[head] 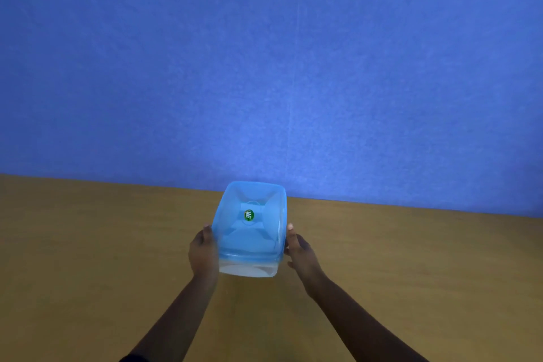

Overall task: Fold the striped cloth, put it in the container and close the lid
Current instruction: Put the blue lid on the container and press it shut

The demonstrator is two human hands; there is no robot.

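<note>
I can't see the cloth through the blurred container [248, 269] under its blue lid [249, 223], long axis running away from me, which my left hand [202, 250] and right hand [299, 250] grasp by its sides.

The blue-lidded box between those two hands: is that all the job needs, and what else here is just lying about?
Part of the job:
- container, white-bodied, held at its sides
- blue lid with a green sticker, sitting on top
- left hand and right hand
- striped cloth: not visible

Just there:
- wooden table
- blue wall
</note>
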